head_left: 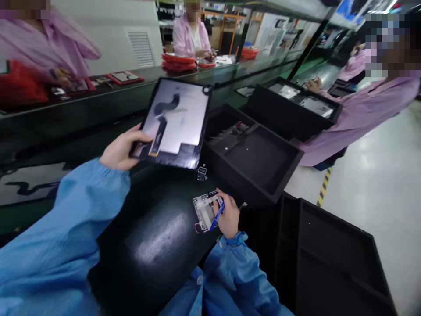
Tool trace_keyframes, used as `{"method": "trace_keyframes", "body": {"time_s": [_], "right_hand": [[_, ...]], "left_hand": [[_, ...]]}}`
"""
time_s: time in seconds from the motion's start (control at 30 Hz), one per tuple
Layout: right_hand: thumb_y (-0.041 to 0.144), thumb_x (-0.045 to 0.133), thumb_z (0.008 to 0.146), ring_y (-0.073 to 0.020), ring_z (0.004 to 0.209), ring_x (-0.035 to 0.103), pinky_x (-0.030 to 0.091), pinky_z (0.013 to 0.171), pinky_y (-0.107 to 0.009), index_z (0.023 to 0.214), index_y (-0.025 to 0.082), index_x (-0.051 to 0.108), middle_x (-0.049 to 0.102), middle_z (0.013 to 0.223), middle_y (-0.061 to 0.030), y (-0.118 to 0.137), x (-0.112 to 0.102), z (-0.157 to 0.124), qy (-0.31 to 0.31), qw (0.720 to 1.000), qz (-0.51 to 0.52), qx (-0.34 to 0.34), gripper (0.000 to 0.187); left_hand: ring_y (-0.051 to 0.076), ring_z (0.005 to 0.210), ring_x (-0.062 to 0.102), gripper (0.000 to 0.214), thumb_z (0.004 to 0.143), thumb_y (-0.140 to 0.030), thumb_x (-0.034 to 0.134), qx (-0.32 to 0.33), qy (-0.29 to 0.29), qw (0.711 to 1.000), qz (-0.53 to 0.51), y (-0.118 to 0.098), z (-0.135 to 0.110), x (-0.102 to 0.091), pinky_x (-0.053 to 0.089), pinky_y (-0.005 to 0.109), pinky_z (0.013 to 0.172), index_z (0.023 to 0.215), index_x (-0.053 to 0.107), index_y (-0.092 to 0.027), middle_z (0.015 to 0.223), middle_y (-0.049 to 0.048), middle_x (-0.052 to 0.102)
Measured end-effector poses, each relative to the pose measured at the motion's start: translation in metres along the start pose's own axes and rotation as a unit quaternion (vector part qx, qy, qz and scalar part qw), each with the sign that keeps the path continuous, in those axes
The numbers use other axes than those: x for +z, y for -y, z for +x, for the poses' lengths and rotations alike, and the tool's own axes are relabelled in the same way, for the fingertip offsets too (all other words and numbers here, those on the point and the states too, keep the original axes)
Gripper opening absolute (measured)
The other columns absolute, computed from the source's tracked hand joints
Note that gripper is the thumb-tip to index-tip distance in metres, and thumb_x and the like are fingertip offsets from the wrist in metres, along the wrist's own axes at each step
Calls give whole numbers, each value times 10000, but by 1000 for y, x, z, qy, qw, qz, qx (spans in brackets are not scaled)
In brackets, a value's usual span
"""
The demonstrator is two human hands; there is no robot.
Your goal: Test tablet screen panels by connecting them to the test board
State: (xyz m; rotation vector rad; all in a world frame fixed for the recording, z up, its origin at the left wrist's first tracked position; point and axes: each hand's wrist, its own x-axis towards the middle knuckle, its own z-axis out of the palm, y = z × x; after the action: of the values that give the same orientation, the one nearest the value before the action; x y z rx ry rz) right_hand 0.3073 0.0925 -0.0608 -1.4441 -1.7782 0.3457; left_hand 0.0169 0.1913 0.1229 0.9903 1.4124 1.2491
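My left hand [121, 147] grips the lower left corner of a tablet screen panel [184, 114], which it holds up tilted over the bench. The panel's silvery back faces me, with a dark ribbon cable [161, 127] running across it. On the black mat, my right hand [228, 215] is closed around a blue pen [217, 216], its tip pointing down. Under those fingers lies a flat circuit board [204, 213] with pale shielding and a small wire loop at its edge. A small dark component [201, 172] sits on the mat below the panel.
Black foam trays [263, 158] stand to the right, another tray [338, 254] nearer me. Another panel [29, 182] lies at far left. Across a raised ledge, people in pink coats work beside red pouches [179, 62]; a person [368, 109] stands at right.
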Motion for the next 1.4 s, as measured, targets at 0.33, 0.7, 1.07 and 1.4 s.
{"method": "trace_keyframes", "body": {"time_s": [0.33, 0.7, 1.07, 1.4], "right_hand": [[321, 608, 901, -313, 1194, 592, 476, 990, -449, 1141, 202, 602, 600, 1409, -102, 4, 1, 22, 92, 988, -104, -65, 268], [380, 548, 949, -317, 1135, 618, 486, 952, -445, 1086, 214, 619, 665, 1313, -98, 17, 2, 38, -2, 992, -120, -42, 226], [362, 547, 954, -113, 611, 539, 426, 602, -248, 842, 213, 585, 576, 689, 28, 102, 18, 19, 328, 912, 243, 35, 190], [242, 573, 889, -58, 451, 318, 301, 480, -201, 610, 215, 324, 303, 520, 90, 105, 47, 2, 255, 950, 182, -3, 374]], "left_hand": [[139, 710, 607, 554, 546, -115, 631, -135, -100, 985, -24, 128, -108, -47, 515, 188, 557, 1083, 547, -225, 846, -39, 611], [272, 646, 681, 287, 849, -459, 534, -149, 69, 911, 378, 128, -115, -68, 556, 422, 656, 969, 566, -200, 719, 45, 678], [425, 1512, 130, 720, 1023, -490, 240, 230, 70, 779, 579, 191, -80, -48, 142, 607, 1195, 1509, 284, 39, 1596, 323, 207], [311, 1484, 304, 444, 1016, -416, 370, 294, 122, 803, 504, 179, -69, -61, 162, 561, 1229, 1303, 551, -130, 1491, 187, 479]]}}
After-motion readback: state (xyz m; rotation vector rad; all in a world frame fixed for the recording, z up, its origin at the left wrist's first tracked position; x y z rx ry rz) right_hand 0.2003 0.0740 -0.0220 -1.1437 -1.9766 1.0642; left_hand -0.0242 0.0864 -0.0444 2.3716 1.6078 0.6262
